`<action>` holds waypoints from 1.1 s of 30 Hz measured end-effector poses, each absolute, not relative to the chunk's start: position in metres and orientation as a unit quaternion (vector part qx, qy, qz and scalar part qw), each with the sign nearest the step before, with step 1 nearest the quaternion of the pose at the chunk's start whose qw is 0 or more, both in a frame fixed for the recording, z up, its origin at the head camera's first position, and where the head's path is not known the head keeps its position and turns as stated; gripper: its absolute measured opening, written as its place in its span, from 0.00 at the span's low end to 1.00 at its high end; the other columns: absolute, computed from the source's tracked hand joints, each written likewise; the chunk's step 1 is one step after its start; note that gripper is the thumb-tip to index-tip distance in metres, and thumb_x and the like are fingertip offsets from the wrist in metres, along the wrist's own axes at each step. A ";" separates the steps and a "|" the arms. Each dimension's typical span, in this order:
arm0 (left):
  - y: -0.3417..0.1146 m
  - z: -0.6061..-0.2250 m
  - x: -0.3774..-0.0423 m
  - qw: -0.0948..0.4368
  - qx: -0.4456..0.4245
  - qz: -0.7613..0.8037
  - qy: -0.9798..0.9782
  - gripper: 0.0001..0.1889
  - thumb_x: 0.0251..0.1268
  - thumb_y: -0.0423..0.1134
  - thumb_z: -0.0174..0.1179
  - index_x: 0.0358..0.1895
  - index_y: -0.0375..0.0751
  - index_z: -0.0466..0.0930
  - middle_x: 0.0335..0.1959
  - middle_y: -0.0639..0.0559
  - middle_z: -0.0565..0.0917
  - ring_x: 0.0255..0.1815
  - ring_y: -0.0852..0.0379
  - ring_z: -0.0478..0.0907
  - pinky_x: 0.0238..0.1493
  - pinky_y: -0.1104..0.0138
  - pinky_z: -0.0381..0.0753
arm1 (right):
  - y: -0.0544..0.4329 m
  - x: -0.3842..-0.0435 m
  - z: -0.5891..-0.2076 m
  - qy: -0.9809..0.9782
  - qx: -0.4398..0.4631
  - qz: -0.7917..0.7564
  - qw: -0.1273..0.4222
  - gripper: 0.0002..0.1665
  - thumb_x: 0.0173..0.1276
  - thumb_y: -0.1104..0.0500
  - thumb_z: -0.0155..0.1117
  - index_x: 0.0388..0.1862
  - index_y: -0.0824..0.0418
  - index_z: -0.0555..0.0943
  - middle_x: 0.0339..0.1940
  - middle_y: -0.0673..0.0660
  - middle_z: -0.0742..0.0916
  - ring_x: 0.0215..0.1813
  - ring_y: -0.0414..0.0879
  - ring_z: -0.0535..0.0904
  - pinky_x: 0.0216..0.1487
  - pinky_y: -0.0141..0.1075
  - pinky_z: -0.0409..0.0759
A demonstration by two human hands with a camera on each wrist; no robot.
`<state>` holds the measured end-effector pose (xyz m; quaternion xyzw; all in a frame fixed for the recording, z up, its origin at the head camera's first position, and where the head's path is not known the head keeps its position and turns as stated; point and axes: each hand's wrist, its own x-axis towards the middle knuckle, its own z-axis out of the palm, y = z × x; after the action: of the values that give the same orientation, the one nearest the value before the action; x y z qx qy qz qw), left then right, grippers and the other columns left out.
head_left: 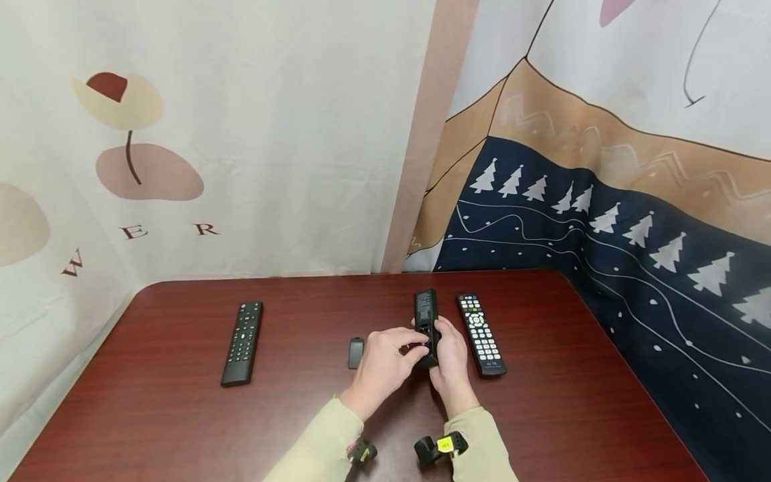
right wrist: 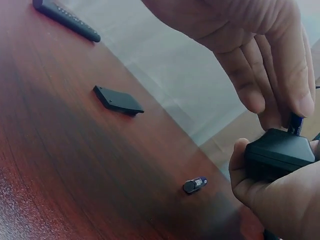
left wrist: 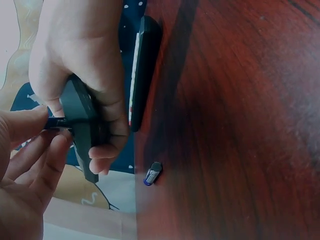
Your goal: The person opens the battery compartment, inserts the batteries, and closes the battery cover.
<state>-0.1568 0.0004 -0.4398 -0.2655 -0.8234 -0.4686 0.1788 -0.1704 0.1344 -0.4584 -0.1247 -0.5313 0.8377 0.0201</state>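
Observation:
My right hand grips a black remote control, its back turned up and the battery compartment uncovered. Between thumb and fingers, my left hand pinches a dark blue battery at that compartment. In the left wrist view the battery sticks out from the remote's back, its inner end hidden. A second battery lies on the table, also seen in the right wrist view. To the left of my left hand rests the black battery cover.
A black remote with white buttons lies just right of my right hand. Farther left on the brown table is another black remote. Printed curtains hang behind and to the right of the table.

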 end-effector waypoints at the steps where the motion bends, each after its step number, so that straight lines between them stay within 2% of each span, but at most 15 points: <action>1: 0.001 -0.440 -0.156 0.175 -0.267 -0.471 -0.823 0.09 0.57 0.29 0.75 0.41 0.38 0.92 0.41 0.45 0.91 0.43 0.50 0.90 0.37 0.65 0.88 | 0.134 -0.170 -0.458 -0.529 -0.127 0.839 0.021 0.26 0.85 0.59 0.35 0.71 0.74 0.68 0.57 0.68 0.85 0.44 0.43 0.83 0.43 0.31 0.82; 5: 0.002 -0.443 -0.156 0.160 -0.272 -0.476 -0.821 0.08 0.56 0.29 0.76 0.39 0.39 0.92 0.41 0.48 0.90 0.50 0.51 0.88 0.44 0.65 0.88 | 0.133 -0.170 -0.459 -0.522 -0.135 0.842 0.028 0.25 0.85 0.60 0.35 0.70 0.73 0.68 0.55 0.66 0.85 0.42 0.44 0.83 0.43 0.32 0.82; 14: 0.003 -0.445 -0.156 0.143 -0.280 -0.489 -0.814 0.08 0.55 0.27 0.76 0.38 0.39 0.91 0.41 0.50 0.89 0.41 0.57 0.87 0.42 0.64 0.88 | 0.132 -0.172 -0.460 -0.513 -0.138 0.847 0.035 0.24 0.84 0.61 0.35 0.67 0.74 0.69 0.52 0.65 0.86 0.40 0.43 0.82 0.42 0.32 0.81; 18: 0.002 -0.446 -0.157 0.135 -0.279 -0.487 -0.817 0.07 0.57 0.27 0.75 0.38 0.39 0.91 0.43 0.51 0.89 0.41 0.57 0.87 0.43 0.65 0.87 | 0.132 -0.170 -0.461 -0.512 -0.137 0.847 0.027 0.24 0.84 0.60 0.36 0.68 0.73 0.68 0.54 0.65 0.86 0.41 0.42 0.82 0.44 0.32 0.81; 24: 0.001 -0.447 -0.160 0.146 -0.287 -0.478 -0.817 0.07 0.59 0.27 0.74 0.40 0.39 0.92 0.44 0.51 0.89 0.47 0.55 0.87 0.47 0.64 0.87 | 0.132 -0.171 -0.460 -0.515 -0.134 0.846 0.027 0.25 0.84 0.60 0.36 0.69 0.74 0.68 0.56 0.68 0.85 0.43 0.42 0.82 0.46 0.32 0.81; 33: 0.000 -0.446 -0.161 0.156 -0.305 -0.459 -0.820 0.08 0.59 0.25 0.73 0.41 0.36 0.91 0.45 0.47 0.89 0.50 0.52 0.87 0.52 0.60 0.86 | 0.130 -0.174 -0.461 -0.520 -0.131 0.844 0.032 0.25 0.84 0.61 0.34 0.68 0.74 0.68 0.58 0.71 0.84 0.43 0.41 0.83 0.46 0.32 0.82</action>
<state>-0.1607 0.0000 -0.4464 -0.3046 -0.8196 -0.4593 0.1563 -0.1741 0.1303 -0.4607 -0.1310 -0.5198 0.8436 0.0316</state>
